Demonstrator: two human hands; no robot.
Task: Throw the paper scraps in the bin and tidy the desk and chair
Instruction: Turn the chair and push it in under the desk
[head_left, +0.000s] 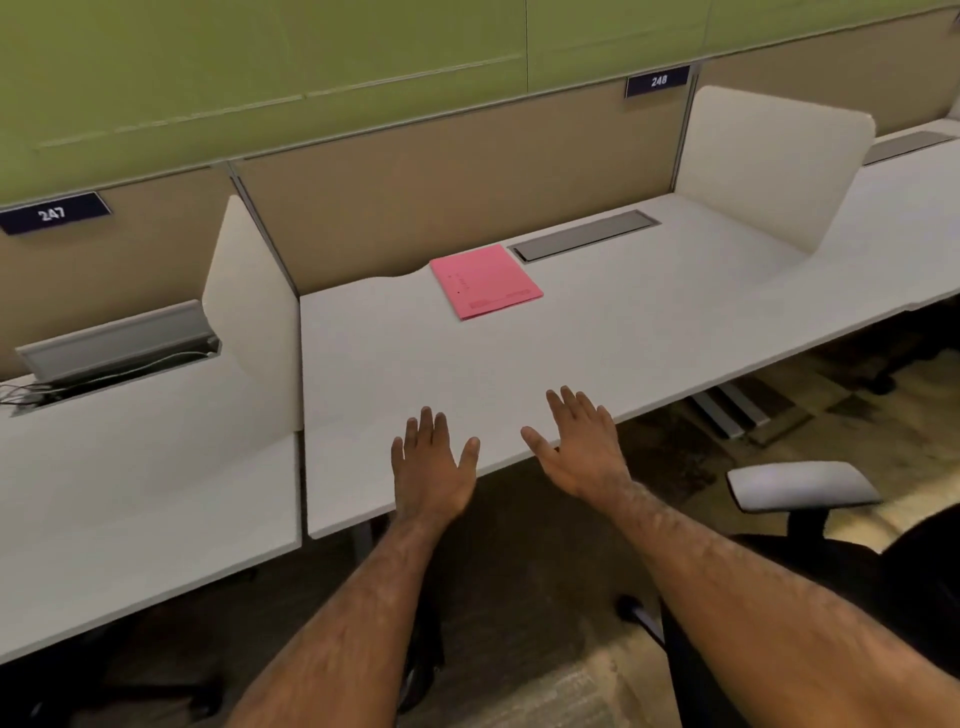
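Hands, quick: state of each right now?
Left hand: open, fingers spread, empty, over the desk edge.
Right hand: open, fingers spread, empty.

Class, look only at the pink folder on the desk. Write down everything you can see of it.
The pink folder is a thin, flat, rectangular paper or card folder. It lies closed on the white desk, towards the back, just left of the grey cable hatch, turned slightly askew to the desk edge. Faint darker print shows on its cover, too small to read. Only the desk touches it; both hands are open near the front edge, well clear of it.
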